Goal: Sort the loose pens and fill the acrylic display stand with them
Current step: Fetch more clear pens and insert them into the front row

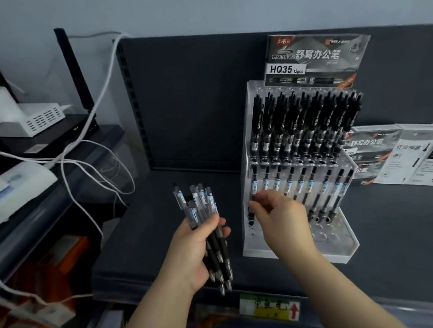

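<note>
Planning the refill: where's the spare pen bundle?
Head view, lower centre: the bundle of black-and-clear pens sits in the left hand, left of the clear acrylic display stand.

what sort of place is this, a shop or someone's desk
Probably a stationery shop's shelf: an acrylic display stand stocked with rows of pens, a header card printed HQ35 12pcs, and matching pen boxes beside it.

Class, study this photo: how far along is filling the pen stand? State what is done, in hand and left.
Done: the back row of pens in the acrylic display stand looks full, and the middle row holds pens across its width. In hand: the right hand pinches the leftmost pen of that row; the left hand grips a bundle of pens. Left: the front holes are empty.
</note>
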Available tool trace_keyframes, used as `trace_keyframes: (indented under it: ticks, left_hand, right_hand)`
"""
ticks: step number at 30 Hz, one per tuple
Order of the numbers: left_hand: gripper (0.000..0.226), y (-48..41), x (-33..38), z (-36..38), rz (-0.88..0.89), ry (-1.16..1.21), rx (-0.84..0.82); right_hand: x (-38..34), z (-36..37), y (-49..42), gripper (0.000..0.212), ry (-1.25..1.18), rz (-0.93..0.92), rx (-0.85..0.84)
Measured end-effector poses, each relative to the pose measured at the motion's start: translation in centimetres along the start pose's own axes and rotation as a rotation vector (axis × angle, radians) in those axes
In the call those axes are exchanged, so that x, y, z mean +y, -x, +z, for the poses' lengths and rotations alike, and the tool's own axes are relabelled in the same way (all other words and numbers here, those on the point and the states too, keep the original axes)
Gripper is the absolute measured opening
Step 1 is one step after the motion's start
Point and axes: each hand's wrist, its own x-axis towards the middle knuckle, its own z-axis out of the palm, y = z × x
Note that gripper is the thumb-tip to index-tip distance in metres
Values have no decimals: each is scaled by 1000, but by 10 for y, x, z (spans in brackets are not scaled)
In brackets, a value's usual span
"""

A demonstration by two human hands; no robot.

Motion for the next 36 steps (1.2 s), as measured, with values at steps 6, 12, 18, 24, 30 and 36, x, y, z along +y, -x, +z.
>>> trace_keyframes:
  ticks: [6, 12, 18, 24, 30, 36]
  left_hand:
    - [17, 1, 2, -4, -14, -19, -34]
    - [17, 3, 2, -4, -33, -8, -59]
    - [16, 5, 1, -5, -39, -4, -42]
    - [25, 6, 1, 0, -82, 35, -75]
    - [24, 11, -1, 9, -91, 83, -72]
    - [18, 14, -8, 14, -54, 38, -52]
  right_hand:
    - [-2, 3, 3, 15, 55, -19, 40]
    - [-2, 6, 3, 15, 70, 6, 45]
    - [-3, 6, 5, 16, 68, 30, 40]
    - [-23, 0, 29, 9, -160, 29, -143]
    - [-31, 0, 28, 5, -110, 61, -317]
    - [-29, -4, 25, 3, -98, 101, -296]
